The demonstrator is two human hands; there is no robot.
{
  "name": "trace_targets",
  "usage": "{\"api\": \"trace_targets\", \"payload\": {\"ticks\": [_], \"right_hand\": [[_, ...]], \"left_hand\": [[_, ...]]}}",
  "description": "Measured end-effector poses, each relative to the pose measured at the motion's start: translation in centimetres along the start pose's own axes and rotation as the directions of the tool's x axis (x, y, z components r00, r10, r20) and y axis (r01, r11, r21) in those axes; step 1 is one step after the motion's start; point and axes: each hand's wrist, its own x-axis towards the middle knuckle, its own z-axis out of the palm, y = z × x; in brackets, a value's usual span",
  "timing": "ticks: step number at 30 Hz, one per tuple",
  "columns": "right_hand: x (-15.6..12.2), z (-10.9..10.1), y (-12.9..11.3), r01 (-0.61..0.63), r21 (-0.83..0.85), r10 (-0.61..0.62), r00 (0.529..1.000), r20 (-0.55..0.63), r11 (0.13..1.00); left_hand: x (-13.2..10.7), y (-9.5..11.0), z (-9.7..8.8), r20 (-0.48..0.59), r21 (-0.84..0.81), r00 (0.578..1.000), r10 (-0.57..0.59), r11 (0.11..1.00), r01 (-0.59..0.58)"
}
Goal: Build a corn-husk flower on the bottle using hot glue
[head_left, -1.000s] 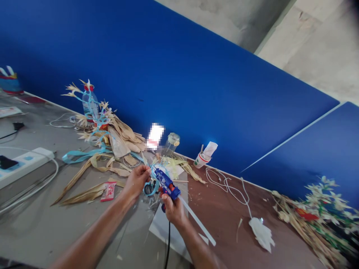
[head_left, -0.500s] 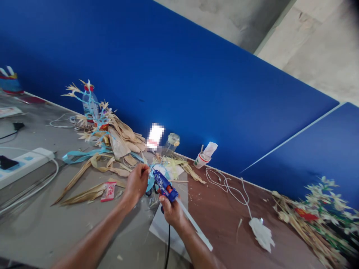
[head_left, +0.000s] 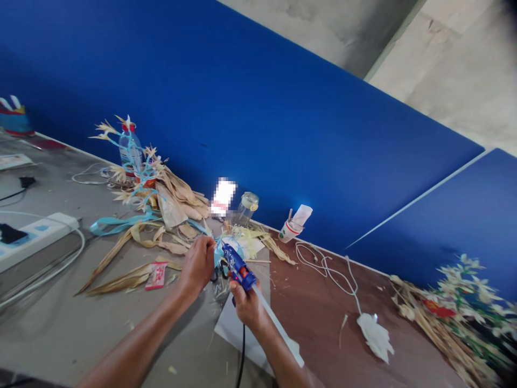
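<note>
My right hand (head_left: 247, 303) grips a blue hot glue gun (head_left: 237, 265), with a long white glue stick (head_left: 278, 324) sticking out of its back and a black cord (head_left: 243, 355) hanging down. The gun's nozzle points up and left, close to the fingertips of my left hand (head_left: 200, 261). Those fingers are pinched together on something small that I cannot make out. Around the nozzle lie light-blue ribbon (head_left: 218, 253) and pale husk scraps (head_left: 248, 237). Black scissor handles (head_left: 220, 270) show between my hands.
Dried corn husks (head_left: 177, 188), husk flowers on blue stems (head_left: 141, 178) and a bottle (head_left: 129, 148) stand back left. A glass jar (head_left: 245, 209), a paper cup (head_left: 290, 230) and a white cable (head_left: 323, 261) line the blue partition (head_left: 258, 108). A power strip (head_left: 44, 234) lies left.
The glue gun's nozzle has shifted slightly to the right, a little away from my left fingertips. More of the black scissor handles shows. My left hand stays pinched in nearly the same place.
</note>
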Motion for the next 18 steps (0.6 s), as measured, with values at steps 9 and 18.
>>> {"api": "trace_targets", "payload": {"ticks": [9,18], "right_hand": [[-0.21,0.21,-0.03,0.011,-0.01,-0.011,1.0,-0.01,1.0],[-0.15,-0.1,0.02,-0.084,0.003,0.084,0.996,0.033,0.996]], "left_hand": [[-0.11,0.08,-0.08,0.011,0.011,0.999,0.031,0.999,-0.031],[0.33,0.47,-0.22,0.122,-0.249,0.978,-0.172,0.948,0.198]]}}
